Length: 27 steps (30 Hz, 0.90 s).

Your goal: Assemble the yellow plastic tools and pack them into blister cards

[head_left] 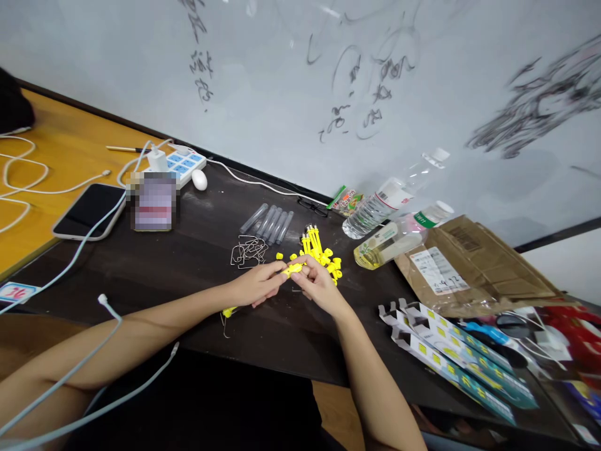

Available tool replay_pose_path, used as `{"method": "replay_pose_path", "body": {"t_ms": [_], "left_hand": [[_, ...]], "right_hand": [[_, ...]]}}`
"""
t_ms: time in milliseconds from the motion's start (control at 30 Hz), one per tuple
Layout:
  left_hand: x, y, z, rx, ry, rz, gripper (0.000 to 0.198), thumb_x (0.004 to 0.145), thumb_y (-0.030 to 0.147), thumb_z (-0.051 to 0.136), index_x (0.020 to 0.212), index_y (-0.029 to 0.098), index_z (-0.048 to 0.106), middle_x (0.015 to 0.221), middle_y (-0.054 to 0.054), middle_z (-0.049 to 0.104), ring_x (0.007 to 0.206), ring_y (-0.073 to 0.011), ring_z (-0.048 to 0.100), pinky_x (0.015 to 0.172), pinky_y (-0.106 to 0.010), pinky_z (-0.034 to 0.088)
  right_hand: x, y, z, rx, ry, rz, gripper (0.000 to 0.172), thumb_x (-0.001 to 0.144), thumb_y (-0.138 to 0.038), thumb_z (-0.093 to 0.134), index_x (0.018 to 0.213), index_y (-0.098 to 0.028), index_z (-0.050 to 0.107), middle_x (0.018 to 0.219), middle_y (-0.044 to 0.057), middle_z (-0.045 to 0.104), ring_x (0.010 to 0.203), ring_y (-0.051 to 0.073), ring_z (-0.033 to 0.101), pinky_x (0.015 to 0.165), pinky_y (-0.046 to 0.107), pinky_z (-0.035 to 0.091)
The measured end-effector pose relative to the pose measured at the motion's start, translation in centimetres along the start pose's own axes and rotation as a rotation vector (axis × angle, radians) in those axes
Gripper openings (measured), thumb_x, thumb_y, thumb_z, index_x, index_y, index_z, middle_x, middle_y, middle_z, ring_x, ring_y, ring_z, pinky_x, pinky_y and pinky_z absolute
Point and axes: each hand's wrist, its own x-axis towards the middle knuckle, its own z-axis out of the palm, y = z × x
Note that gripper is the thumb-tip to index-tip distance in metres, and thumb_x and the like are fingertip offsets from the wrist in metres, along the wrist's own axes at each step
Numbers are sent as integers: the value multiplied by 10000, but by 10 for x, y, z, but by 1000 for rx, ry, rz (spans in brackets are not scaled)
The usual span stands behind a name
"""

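Note:
My left hand [257, 285] and my right hand [315, 283] meet over the dark table [188, 263], fingers pinched together on a small yellow plastic part [293, 269]. Just behind them lies a pile of yellow parts [322, 252]. A tangle of thin wire clips [248, 250] and a row of clear tubes [267, 222] lie further back to the left. Another yellow piece with a wire [228, 312] sits under my left wrist.
Clear plastic bottles [389, 219] and a torn cardboard parcel [474, 263] lie at the right, folded printed cartons [451, 357] nearer. At left are a phone [89, 210], a power strip [176, 164], white cables [28, 181] and a whiteboard wall [328, 75] behind.

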Motion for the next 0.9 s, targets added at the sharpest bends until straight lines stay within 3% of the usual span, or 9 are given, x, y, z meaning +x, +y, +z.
{"method": "replay_pose_path", "body": {"t_ms": [300,533,700,900], "left_hand": [[0,1,1,-29,-34,18,273,939,437,349,955,187,458,534,94,421,291,-27,369,282,-112,302],[1,0,-1,26,50,19,234,933,413,368,985,197,440,555,95,424,313,-34,393,310,-126,337],[2,-3,2,39,30,-52,205,931,402,346,894,204,385,627,85,474,275,-25,409,268,-119,287],[2,-1,1,101,-15,-132,201,929,398,325,884,207,371,579,85,483,257,-45,404,254,-127,296]], "right_hand": [[-1,1,-2,63,-22,14,290,808,-407,628,990,-209,518,543,-100,301,418,46,216,376,177,198],[-3,-3,2,43,61,-77,215,873,-360,503,1018,-261,378,602,-89,309,461,79,280,415,186,264],[-5,-4,13,-265,146,-208,110,891,-255,457,967,-235,379,637,-67,367,550,102,373,559,239,334],[-5,-4,13,-502,107,-222,60,890,-249,455,938,-217,472,644,-45,415,541,109,377,545,243,310]]}}
